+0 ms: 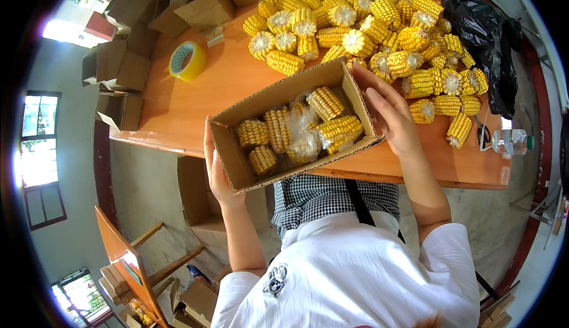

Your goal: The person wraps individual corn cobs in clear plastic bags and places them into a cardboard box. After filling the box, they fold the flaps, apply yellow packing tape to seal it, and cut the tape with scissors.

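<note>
An open cardboard box (pixel 291 126), tilted, is held between my two hands over the front edge of the table. My left hand (pixel 218 170) grips its left end wall, and my right hand (pixel 391 110) is on its right end. Inside lie several corn cob pieces (pixel 326 103), some wrapped in clear plastic (pixel 304 143). Beyond the box, a large pile of cut yellow corn cobs (pixel 355 41) spreads over the orange wooden table (pixel 155 110).
A roll of yellow tape (pixel 187 61) stands at the left, near several open cardboard boxes (pixel 126 63). To the right are a black plastic bag (pixel 482 39), scissors (pixel 483 132) and a plastic bottle (pixel 511 142) lying on its side. Another cardboard box (pixel 193 190) is below the table edge.
</note>
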Available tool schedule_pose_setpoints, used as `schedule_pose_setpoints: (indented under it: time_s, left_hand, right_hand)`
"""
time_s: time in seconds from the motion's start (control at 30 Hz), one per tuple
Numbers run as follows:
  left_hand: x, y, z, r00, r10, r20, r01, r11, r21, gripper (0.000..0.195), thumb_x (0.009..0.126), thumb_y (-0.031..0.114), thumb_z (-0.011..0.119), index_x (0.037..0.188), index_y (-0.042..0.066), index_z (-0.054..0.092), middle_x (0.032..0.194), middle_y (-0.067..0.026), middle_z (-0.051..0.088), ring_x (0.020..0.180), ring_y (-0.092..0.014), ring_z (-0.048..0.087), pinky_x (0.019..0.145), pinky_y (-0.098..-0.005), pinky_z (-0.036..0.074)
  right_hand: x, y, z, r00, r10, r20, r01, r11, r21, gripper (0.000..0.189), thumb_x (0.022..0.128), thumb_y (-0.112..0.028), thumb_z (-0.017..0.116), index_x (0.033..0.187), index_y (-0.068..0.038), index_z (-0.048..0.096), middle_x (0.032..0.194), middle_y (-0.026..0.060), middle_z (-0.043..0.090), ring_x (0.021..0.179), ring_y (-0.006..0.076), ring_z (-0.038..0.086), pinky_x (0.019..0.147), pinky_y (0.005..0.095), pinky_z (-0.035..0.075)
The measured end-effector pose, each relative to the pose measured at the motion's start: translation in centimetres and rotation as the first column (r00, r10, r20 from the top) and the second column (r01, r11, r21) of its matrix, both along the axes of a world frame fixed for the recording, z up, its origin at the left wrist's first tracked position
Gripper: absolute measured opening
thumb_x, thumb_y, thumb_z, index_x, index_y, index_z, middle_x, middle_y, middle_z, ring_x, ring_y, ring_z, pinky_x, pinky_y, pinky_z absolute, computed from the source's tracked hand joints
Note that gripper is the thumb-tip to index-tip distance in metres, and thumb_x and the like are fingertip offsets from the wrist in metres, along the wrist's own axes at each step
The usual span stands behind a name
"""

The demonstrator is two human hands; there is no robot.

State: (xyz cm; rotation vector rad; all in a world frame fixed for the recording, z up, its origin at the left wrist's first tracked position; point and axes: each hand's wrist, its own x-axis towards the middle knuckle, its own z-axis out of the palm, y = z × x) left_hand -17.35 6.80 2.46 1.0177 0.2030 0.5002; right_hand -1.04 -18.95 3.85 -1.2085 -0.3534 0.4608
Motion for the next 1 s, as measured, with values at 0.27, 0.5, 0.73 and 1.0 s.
schedule_pose_setpoints:
  time_s: [0.27,0.5,0.73,1.0]
  left_hand:
    - [0.7,0.9,-0.8,0.998,-0.066,-0.02,0.066,0.997,0.037,0.064,0.092,0.001,0.047,0.149,0.002,0.02,0.149,-0.0188,0.029,0.137,-0.027,0.032,0.111,-0.0383,0.029]
    - [1.1,0.2,-0.5,0.986,0.0,-0.169,0.038,0.974,0.224,0.069,0.082,-0.006,0.061,0.144,0.003,0.031,0.138,-0.0142,0.044,0.128,-0.024,0.043,0.107,-0.0365,0.035]
    - [1.7,0.4,0.1,0.996,-0.019,-0.089,0.041,0.968,0.249,0.068,0.075,-0.011,0.068,0.136,0.004,0.041,0.136,-0.0134,0.047,0.126,-0.023,0.045,0.106,-0.0366,0.037]
    - [1.5,1.2,-0.4,0.993,-0.031,-0.111,0.066,0.943,0.326,0.028,0.074,-0.012,0.065,0.094,0.006,0.059,0.14,-0.0153,0.044,0.128,-0.024,0.044,0.105,-0.0373,0.036]
  right_hand:
    - [0.6,0.4,1.3,0.996,0.037,0.081,-0.031,0.996,-0.079,0.064,0.087,-0.015,0.068,0.143,-0.003,0.038,0.143,0.0162,0.043,0.134,0.0262,0.04,0.112,0.0371,0.032]
    - [0.9,1.0,-0.2,0.965,0.083,0.249,-0.029,0.976,-0.214,0.085,0.075,-0.009,0.077,0.147,-0.005,0.031,0.147,0.0166,0.036,0.138,0.0269,0.033,0.114,0.0395,0.028]
    - [3.0,1.8,3.0,0.864,0.307,0.399,-0.148,0.912,-0.382,0.076,0.073,-0.003,0.076,0.141,-0.013,0.042,0.142,0.0089,0.045,0.134,0.0264,0.04,0.112,0.0409,0.032]
    - [4.4,0.4,1.9,0.689,0.481,0.542,-0.23,0.854,-0.466,0.049,0.08,-0.045,0.07,0.11,-0.007,0.068,0.135,0.0099,0.053,0.137,0.0286,0.035,0.111,0.0484,0.026]
